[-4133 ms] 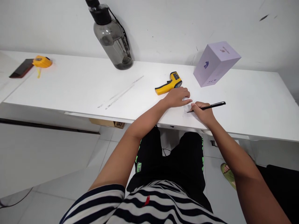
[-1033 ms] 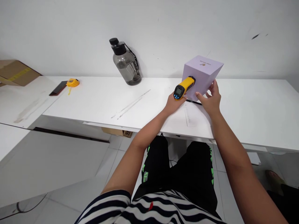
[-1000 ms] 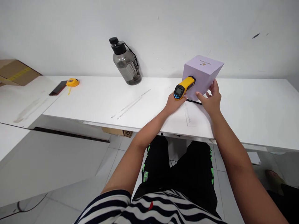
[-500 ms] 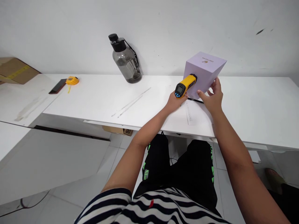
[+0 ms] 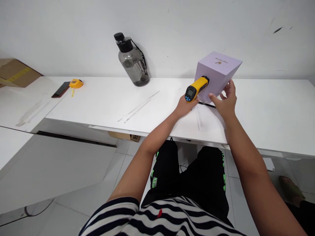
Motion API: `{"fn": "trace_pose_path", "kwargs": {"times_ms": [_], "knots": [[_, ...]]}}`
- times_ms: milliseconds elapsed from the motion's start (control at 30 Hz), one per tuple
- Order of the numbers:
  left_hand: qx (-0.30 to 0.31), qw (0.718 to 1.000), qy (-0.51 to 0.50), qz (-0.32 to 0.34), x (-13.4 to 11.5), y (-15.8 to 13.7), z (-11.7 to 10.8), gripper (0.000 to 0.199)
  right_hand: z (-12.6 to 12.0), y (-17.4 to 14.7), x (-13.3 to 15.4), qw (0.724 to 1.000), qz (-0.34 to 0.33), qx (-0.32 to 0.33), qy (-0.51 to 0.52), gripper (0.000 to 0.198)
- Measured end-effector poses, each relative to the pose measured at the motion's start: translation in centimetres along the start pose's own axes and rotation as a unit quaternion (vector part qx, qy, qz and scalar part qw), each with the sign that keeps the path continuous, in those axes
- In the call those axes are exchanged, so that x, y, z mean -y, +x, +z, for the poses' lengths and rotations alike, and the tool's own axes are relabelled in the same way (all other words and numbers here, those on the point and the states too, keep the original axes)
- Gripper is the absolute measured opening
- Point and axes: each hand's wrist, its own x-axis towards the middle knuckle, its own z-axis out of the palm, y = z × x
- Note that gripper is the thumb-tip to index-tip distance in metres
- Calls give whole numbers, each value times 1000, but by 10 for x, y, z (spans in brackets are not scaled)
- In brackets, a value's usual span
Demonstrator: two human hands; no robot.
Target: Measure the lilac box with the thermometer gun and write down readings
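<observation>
My left hand (image 5: pixel 185 106) is closed round the handle of a yellow and black infrared thermometer (image 5: pixel 198 88), its small screen facing me. The thermometer's front end is up against or just before the side of a lilac box (image 5: pixel 214 77) with gold print on top. Thumb in front and fingers round the far right side, my right hand (image 5: pixel 226 100) grips that box near its lower edge. Below the box lies a thin black pen-like stick (image 5: pixel 207 104), partly covered. A strip of paper with handwriting (image 5: pixel 201 119) rests on the table nearer to me.
A grey water bottle (image 5: pixel 134 67) stands by the wall on the white table (image 5: pixel 103 101). Further left are a yellow tape measure (image 5: pixel 76 84), a dark flat object (image 5: pixel 61 89) and a cardboard box (image 5: pixel 18 73). A person's foot (image 5: pixel 291 188) shows at lower right.
The view has shifted slightly. The lilac box sits a little higher and further right in the picture; both hands keep their hold.
</observation>
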Motion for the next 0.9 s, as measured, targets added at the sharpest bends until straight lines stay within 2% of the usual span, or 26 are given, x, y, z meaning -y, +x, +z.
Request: {"fn": "trace_pose_path", "kwargs": {"times_ms": [200,500,900], "knots": [[9,1000,0,-3,-6,-3,0,14,-1,-1,4,1000,8,2,-4,110],[7,1000,11,3,2,1,0,20,-2,-2,7,1000,12,7,-23,110],[9,999,33,0,-2,0,0,19,-3,-2,7,999,11,14,-44,107]]}}
